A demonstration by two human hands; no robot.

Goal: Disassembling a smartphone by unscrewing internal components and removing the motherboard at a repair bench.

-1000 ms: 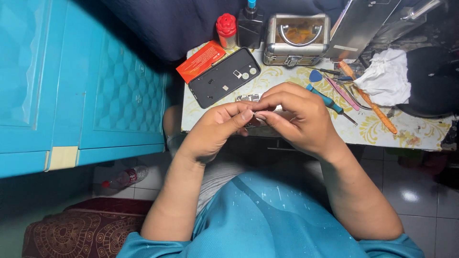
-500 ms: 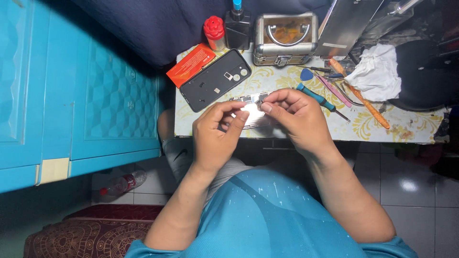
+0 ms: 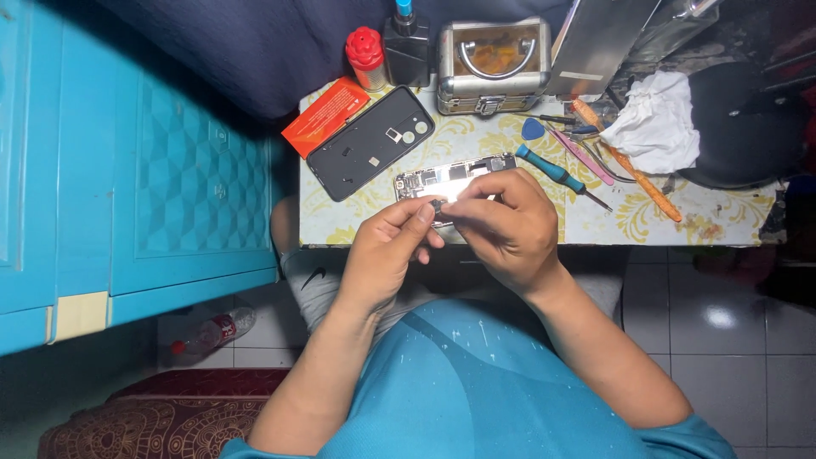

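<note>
Small dark component (image 3: 437, 206), pinched between both sets of fingertips, sits at centre frame just over the near edge of the table (image 3: 510, 228). Left hand (image 3: 387, 255) has thumb and forefinger closed on it from the left; right hand (image 3: 501, 225) meets it from the right, fingers curled tight, thumb and forefinger nipping the same piece. It looks tiny, light and fragile, probably easy to drop or bend, so a fingertip grip at its edges seems the safe hold. Directly behind the fingers lies an opened phone body (image 3: 455, 177), internals showing, flat on the patterned tabletop. Upper left of that, a black back cover (image 3: 370, 143) lies inside-up, touching an orange packet (image 3: 325, 116). To the right, a blue-handled screwdriver (image 3: 552, 170), a blue pick (image 3: 533, 129), pink tweezers (image 3: 582, 157) and an orange-handled tool (image 3: 629, 170) lie spread out. At the top, a red-capped bottle (image 3: 366, 56), a dark bottle (image 3: 406, 47) and a metal case (image 3: 493, 66). White cloth (image 3: 654, 123) at upper right.
</note>
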